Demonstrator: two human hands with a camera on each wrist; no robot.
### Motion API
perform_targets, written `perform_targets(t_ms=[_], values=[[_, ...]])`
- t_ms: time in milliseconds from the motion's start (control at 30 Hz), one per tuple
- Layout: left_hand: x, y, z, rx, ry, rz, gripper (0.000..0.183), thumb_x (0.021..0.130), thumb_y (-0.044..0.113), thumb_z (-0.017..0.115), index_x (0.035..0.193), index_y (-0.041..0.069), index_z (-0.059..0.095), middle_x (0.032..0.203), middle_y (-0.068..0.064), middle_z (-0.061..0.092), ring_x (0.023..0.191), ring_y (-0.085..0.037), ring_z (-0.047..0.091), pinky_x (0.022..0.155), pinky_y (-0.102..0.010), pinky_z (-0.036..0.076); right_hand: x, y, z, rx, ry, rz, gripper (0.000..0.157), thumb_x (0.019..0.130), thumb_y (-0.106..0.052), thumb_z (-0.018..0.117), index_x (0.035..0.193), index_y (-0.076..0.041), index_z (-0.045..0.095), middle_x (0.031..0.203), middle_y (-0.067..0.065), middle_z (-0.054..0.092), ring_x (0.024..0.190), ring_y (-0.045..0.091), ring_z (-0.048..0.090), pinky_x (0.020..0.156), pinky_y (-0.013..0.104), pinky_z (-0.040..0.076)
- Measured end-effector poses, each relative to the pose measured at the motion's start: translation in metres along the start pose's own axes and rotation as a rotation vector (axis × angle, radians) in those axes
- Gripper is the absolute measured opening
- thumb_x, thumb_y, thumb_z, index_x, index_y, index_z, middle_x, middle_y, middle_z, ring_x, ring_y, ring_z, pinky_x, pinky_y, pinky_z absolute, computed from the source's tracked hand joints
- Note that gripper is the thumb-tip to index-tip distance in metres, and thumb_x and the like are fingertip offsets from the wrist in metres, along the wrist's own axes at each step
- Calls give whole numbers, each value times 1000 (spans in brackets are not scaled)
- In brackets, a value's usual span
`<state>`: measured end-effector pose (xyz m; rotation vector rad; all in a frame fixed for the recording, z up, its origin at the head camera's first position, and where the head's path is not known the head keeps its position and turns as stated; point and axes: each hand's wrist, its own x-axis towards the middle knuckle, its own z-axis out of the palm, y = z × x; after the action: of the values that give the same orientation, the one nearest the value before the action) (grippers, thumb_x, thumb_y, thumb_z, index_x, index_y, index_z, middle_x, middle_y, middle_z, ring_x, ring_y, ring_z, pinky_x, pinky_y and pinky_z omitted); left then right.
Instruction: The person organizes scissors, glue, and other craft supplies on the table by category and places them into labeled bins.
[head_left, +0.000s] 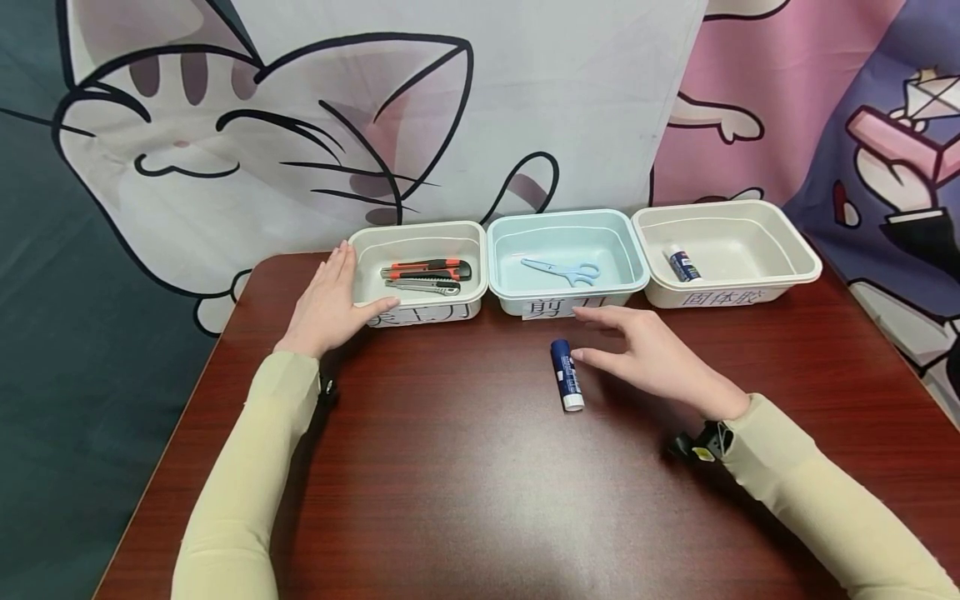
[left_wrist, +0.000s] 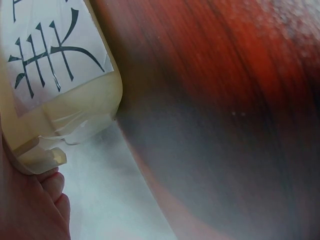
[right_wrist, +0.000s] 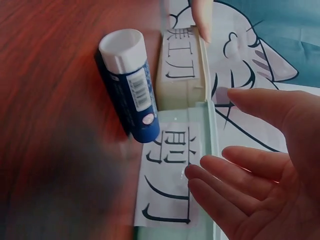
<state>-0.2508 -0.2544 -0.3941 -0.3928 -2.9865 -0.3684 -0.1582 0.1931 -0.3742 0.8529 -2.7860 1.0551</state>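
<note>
A blue glue stick with a white end [head_left: 567, 377] lies on the table in front of the light blue bin [head_left: 517, 301]. Just right of it hovers my right hand [head_left: 651, 358], thumb and fingers spread apart, holding nothing. The right wrist view shows the same glue stick [right_wrist: 131, 90] beyond the open fingers [right_wrist: 225, 200]. My left hand [head_left: 324, 305] rests against the left side of the cream bin [head_left: 416, 314], its thumb along the front rim. In the left wrist view, fingertips [left_wrist: 54, 185] touch that bin's corner, and most of the hand is out of view.
Several utility knives [head_left: 427, 273] lie in the left bin. Blue scissors [head_left: 562, 271] lie in the middle bin. Another glue stick [head_left: 683, 265] is inside the right cream bin [head_left: 660, 293]. All three bins carry labels and stand before a cat-print cloth [head_left: 570, 100] on the brown table [head_left: 450, 500].
</note>
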Motion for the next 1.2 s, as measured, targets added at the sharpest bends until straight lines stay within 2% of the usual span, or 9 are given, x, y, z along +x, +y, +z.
perform_targets(t_ms=[133,300,433,600,967,1200], values=[[0,0,0,-1,-2,-1,112,78,76,45,149,1,3,155,-11,1,141,-23,1,113,-35,2,-1,1,6,9,-21,1,57,81,-37,73,130,-13,56,125,1,58,111,14,56,92,33,46],[0,0,0,-1,-4,-5,113,77,77,45,149,1,3,155,-11,1,141,-22,1,113,-35,2,-3,5,13,36,-52,16,62,81,-35,74,132,-7,54,128,8,56,109,22,57,90,39,48],[1,-1,1,-1,-1,-3,113,77,77,45,149,1,3,155,-12,2,141,-23,2,113,-35,3,-3,8,18,0,-58,27,66,79,-42,74,132,-7,54,127,6,56,111,21,56,91,40,47],[1,-1,1,0,-6,-6,113,77,77,45,149,1,2,155,-11,1,141,-24,3,113,-36,3,-3,9,24,-26,-63,11,67,78,-38,76,131,-4,54,123,8,58,110,20,55,90,40,46],[1,-1,2,8,-7,-9,114,76,79,44,149,2,2,155,-10,1,141,-22,1,113,-35,3,-1,7,31,80,-89,31,66,75,-27,80,130,-1,54,111,7,64,95,18,63,81,36,52],[0,-1,1,7,-3,-10,114,76,78,45,149,1,3,155,-12,2,141,-22,1,113,-35,3,0,6,34,75,-87,26,68,74,-26,81,130,1,54,106,7,65,93,19,64,79,39,53]])
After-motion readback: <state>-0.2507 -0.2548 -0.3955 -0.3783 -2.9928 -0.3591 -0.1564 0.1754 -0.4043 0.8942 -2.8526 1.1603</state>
